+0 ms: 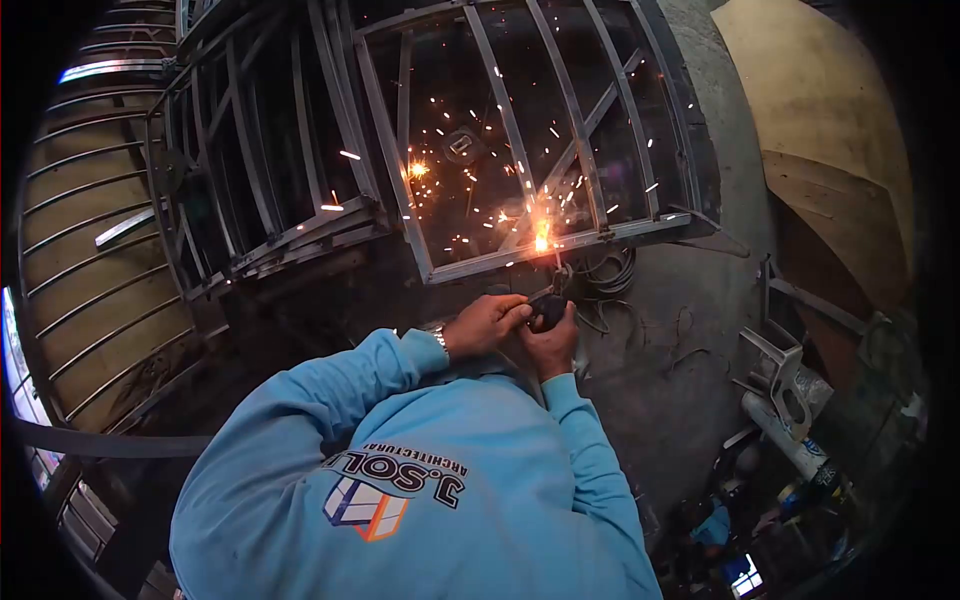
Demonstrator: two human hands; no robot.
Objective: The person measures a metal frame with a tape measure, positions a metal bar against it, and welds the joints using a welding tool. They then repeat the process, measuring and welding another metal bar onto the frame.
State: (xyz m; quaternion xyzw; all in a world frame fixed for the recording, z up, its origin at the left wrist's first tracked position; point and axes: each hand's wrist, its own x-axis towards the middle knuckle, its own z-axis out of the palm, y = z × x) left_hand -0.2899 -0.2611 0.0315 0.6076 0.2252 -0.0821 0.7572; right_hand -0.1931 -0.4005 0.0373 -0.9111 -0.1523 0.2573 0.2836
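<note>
My right hand is wrapped around a black welding electrode holder. Against the same holder from the left, my left hand is closed, its fingers partly hidden. A thin rod runs up from the holder's metal jaw to a bright welding arc. The arc burns on the near bar of a grey metal frame with long bars and a diagonal brace. Orange sparks fly over the frame, and a second glowing spot shows to the left.
More metal frames are stacked to the left, beside a barred railing. Coiled cable lies on the floor just right of my hands. Plywood sheets, a metal bracket and a white cylinder are on the right.
</note>
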